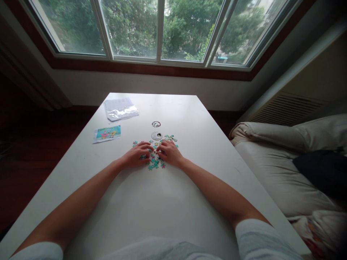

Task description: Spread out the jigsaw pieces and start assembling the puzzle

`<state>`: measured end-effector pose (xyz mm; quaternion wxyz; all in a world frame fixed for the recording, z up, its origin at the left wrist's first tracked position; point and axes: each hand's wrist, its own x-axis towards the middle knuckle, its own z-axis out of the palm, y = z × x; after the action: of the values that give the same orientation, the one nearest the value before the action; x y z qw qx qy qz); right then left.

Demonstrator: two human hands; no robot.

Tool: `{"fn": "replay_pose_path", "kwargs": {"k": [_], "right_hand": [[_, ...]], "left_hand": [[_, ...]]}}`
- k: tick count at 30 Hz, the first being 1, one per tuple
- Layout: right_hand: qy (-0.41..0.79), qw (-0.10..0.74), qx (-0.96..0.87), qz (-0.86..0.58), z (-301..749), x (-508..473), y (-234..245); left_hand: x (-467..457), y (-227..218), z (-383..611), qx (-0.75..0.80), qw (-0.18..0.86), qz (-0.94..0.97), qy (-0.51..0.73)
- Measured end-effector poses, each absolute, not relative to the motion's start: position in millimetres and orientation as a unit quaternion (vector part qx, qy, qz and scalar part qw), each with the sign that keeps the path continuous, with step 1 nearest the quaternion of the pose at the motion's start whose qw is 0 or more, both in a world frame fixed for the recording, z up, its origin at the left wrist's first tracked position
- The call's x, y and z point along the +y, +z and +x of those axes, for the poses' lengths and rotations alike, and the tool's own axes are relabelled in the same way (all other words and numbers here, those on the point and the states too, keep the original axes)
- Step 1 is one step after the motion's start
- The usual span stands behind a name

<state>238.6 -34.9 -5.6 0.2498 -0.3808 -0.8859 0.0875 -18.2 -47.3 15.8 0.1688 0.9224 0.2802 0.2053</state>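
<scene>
A loose heap of jigsaw puzzle pieces (pixel 154 164), mostly teal with some yellow and pink, lies on the white table (pixel 151 202). At the heap's left side is my left hand (pixel 137 154), palm down, its bent fingers apart over some pieces. My right hand (pixel 170 153) faces it from the right, fingers curved and apart, touching or just above the pieces. Neither hand visibly holds a piece, though the fingers partly cover several. Just beyond the hands sits a round flat disc (pixel 156 136), with a smaller round item (pixel 156 124) behind it.
A small picture sheet (pixel 107 134) with cartoon figures lies on the left of the table, and a clear plastic bag (pixel 121 109) rests behind it. To the right stands a beige sofa (pixel 265 155) with a dark item (pixel 322 173) on it. A window (pixel 135 29) is beyond the table.
</scene>
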Motion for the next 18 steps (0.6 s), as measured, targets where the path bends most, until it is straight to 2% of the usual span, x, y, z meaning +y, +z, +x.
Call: {"fn": "replay_pose_path", "kwargs": {"k": [18], "right_hand": [[0.088, 0.26, -0.886, -0.373, 239.8, -34.1, -7.9]], "left_hand": [[-52.3, 22.4, -15.9, 0.271, 0.171, 0.925, 0.204]]}}
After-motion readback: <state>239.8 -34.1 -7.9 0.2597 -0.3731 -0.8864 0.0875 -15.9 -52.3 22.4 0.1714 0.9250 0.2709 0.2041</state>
